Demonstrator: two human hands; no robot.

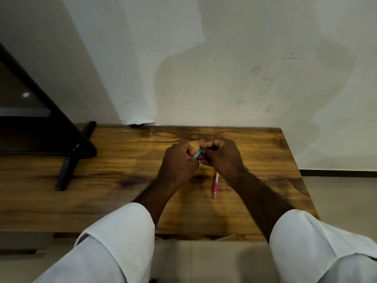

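Above the middle of the wooden table (122,201), nearer its far edge than its near one, the left hand (179,163) and the right hand (221,157) are holding a slim pen (196,155) between them. Its long axis is running diagonally: the near-left end is lying buried in the left hand, and the teal-banded end is pointing toward the table's far right corner. The left hand's fingers are curling round the pale barrel, while the right hand's thumb and forefinger are pinching the teal end, its other fingers folding into the palm. Only a short middle stretch is showing, both tips being covered, so whether the pen is touching the surface cannot be told. A pink pen (215,184) is lying flat on the surface just on the near side of the right hand, its long axis running almost straight from near edge to far edge and its far end disappearing under the right wrist. A black stand (67,144) is sitting by the far edge at the left, well apart from the hands, with one foot reaching toward the near edge.
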